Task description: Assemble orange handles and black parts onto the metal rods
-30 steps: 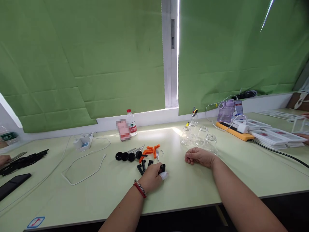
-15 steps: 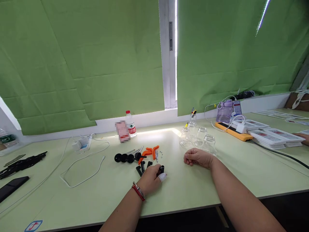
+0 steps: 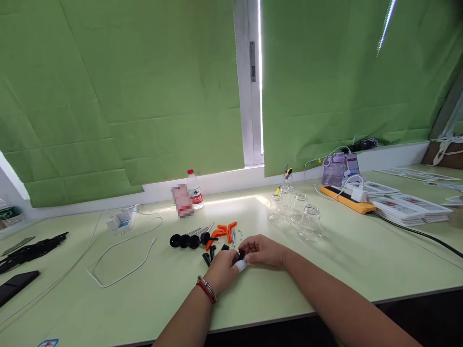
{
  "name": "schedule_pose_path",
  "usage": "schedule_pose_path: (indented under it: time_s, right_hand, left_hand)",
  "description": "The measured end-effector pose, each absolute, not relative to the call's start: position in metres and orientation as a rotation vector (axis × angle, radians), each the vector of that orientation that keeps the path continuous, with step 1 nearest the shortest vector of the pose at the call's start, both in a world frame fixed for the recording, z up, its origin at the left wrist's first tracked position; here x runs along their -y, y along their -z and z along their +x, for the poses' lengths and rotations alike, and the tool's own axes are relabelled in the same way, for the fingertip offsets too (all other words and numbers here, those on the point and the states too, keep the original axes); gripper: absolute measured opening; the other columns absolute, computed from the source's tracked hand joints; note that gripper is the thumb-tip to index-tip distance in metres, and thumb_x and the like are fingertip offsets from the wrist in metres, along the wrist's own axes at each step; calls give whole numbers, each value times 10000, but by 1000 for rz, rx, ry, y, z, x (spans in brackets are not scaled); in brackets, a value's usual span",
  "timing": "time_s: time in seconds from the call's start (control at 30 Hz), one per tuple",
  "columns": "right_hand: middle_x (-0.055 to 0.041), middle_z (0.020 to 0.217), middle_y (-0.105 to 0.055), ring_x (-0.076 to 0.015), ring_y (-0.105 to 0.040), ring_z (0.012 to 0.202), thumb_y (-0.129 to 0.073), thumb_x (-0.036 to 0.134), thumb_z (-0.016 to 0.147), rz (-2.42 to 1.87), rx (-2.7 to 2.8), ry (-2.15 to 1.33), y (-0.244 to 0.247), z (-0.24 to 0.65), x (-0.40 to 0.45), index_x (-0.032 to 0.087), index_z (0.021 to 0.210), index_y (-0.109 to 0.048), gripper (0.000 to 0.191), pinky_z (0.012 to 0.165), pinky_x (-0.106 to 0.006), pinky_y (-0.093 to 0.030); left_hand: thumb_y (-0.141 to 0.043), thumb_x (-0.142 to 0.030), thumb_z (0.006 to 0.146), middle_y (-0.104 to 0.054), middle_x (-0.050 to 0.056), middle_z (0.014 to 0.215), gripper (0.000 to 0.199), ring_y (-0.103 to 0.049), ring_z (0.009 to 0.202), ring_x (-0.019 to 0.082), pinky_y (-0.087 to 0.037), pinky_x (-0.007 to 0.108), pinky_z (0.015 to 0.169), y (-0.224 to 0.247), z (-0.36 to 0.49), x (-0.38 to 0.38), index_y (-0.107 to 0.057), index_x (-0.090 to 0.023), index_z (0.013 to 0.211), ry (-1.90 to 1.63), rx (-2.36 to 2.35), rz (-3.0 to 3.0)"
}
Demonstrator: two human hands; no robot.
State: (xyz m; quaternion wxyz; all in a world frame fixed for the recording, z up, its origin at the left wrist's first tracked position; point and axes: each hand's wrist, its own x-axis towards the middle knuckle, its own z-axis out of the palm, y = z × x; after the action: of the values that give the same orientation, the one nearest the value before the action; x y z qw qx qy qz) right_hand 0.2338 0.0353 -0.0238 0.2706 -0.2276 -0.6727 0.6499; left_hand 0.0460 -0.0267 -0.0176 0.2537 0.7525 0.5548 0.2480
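My left hand (image 3: pixel 221 271), a white wrap on its thumb, grips a short black plastic tube-like part (image 3: pixel 241 254) above the table. Right against that part are the bent fingers of my right hand (image 3: pixel 265 250), closed in a pinch. What sits between those right fingertips is too small or hidden to make out. Just beyond my left hand lie several similar black parts (image 3: pixel 207 260). Orange angled pieces (image 3: pixel 229 231), thin metal screws (image 3: pixel 233 237) and tiny nuts (image 3: pixel 239 233) are close by. Left of them is a row of black round-headed pieces (image 3: pixel 184 240) with metal rods (image 3: pixel 202 230).
Several glass jars (image 3: pixel 310 224) stand to the right, one holding pens. Behind are a water bottle (image 3: pixel 196 190), an orange power strip (image 3: pixel 347 200) and stacked white frames (image 3: pixel 400 209). A white cable (image 3: pixel 119 282) and dark phone (image 3: pixel 18 286) lie left.
My right hand has moved left from near the jars to the black part in my left hand. The left hand still holds that part. The view has shifted slightly.
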Motion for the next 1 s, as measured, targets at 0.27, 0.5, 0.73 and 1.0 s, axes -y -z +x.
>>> schedule_pose_path:
  time_s: [0.27, 0.5, 0.73, 1.0]
  right_hand:
    - [28, 635, -547, -73, -429, 529, -692, 331, 696, -926, 1743, -1604, 19, 224, -33, 153, 809, -622, 221, 510, -219, -332]
    - [43, 612, -498, -81, -418, 540, -665, 278, 697, -1180, 1793, -1395, 24, 231, -47, 170, 839, -611, 186, 521, -218, -332]
    - [35, 622, -538, -94, -452, 558, -624, 248, 726, -1202, 1985, -1165, 34, 228, -49, 175, 841, -586, 142, 542, -224, -363]
    - [19, 667, -582, -99, -482, 583, -582, 232, 762, -1205, 2077, -1044, 34, 231, -47, 181, 868, -603, 120, 546, -219, -366]
  left_hand:
    - [-510, -328, 796, -583, 19, 694, 192, -523, 649, 164, -395, 266, 589, -3, 31, 27, -601, -169, 852, -939, -1641, 2062]
    - [-437, -111, 798, -600, 72, 1201, 342, -530, 1125, 225, -430, 387, 965, -14, -15, 25, -635, -233, 1050, -679, -1423, 2490]
    - [-463, -271, 869, -424, 85, 1430, 445, -366, 1322, 272, -309, 495, 1098, 14, -28, 18, -489, -234, 1311, -440, -1412, 2565]
    - [-432, -309, 891, -479, 104, 1368, 416, -421, 1264, 265, -355, 481, 1065, 14, -16, 20, -493, -230, 1295, -525, -1339, 2597]
